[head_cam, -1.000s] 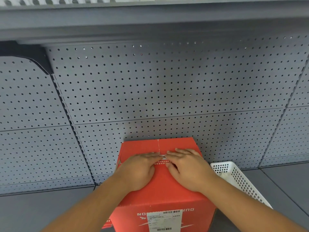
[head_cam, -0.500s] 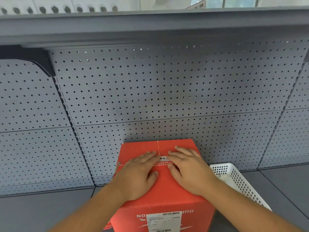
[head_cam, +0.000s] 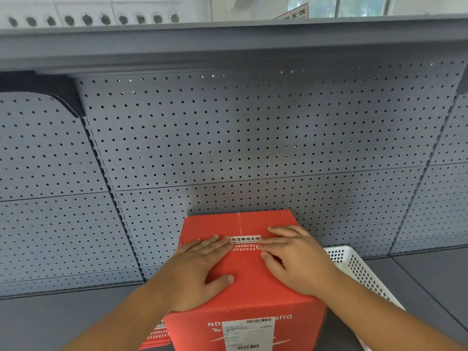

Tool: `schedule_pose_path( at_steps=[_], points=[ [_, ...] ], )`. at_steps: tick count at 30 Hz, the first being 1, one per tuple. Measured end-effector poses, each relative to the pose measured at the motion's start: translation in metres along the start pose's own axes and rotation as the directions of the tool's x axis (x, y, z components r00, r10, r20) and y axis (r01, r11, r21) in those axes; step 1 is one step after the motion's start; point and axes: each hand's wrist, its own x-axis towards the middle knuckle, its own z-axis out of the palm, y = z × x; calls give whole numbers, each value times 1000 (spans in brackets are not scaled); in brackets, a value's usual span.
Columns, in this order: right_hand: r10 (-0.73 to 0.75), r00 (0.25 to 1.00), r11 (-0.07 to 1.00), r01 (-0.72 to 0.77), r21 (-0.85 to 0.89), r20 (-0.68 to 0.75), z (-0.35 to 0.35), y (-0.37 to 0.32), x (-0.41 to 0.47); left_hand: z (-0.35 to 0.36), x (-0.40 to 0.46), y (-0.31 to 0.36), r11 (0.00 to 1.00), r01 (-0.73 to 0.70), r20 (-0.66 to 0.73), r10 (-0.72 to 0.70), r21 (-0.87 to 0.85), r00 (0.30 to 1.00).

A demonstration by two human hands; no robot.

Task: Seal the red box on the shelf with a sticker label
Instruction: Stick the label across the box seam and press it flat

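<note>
Perforated back panel (head_cam: 228, 138): grey metal sheet with rows of small holes, rising behind everything on the grey metal shelf (head_cam: 63, 323).
Left hand (head_cam: 200, 272): spread flat, palm down on the left half of the box top; it grips nothing, its fingertips touch the left end of the label, and its thumb points toward the middle of the lid.
Red box (head_cam: 248, 282): a red cardboard carton standing on the shelf with its far edge close against the back panel; its top flaps are shut and meet in a seam running away from the viewer.
Shipping slip (head_cam: 249, 334): a white printed paper with barcodes, stuck on the box's near face.
Sticker label (head_cam: 245, 243): a small white-and-red strip with printed characters, lying across the seam between the two hands.
Right hand (head_cam: 296, 259): also flat and open, fingers pressed on the right end of the label, holding nothing.
White basket (head_cam: 354, 269): perforated plastic, just beside the box's right side.
</note>
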Motion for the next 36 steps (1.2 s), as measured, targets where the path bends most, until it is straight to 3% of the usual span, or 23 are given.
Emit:
schedule_pose_path(
  at_steps=[6, 13, 22, 31, 34, 36],
  points=[
    [1, 998, 999, -3, -34, -66, 3, -1, -1, -1, -3, 3, 999, 36, -61, -33, 38, 998],
    [-75, 988, 994, 63, 88, 133, -2, 1, 0, 6, 16, 30, 999, -42, -30, 41, -34, 999],
    [11, 1000, 995, -13, 96, 18, 3, 3, -2, 5, -1, 8, 999, -17, -67, 15, -34, 998],
    [30, 998, 992, -22, 125, -63, 5, 3, -4, 13, -6, 3, 994, -14, -285, -17, -106, 958],
    [0, 995, 993, -12, 121, 97, -2, 0, -2, 6, 1, 8, 992, 3, -317, -44, -126, 947],
    [-31, 974, 995, 10, 96, 224, -3, 0, 2, 2, 10, 15, 993, -13, -249, -17, -118, 968]
  ],
)
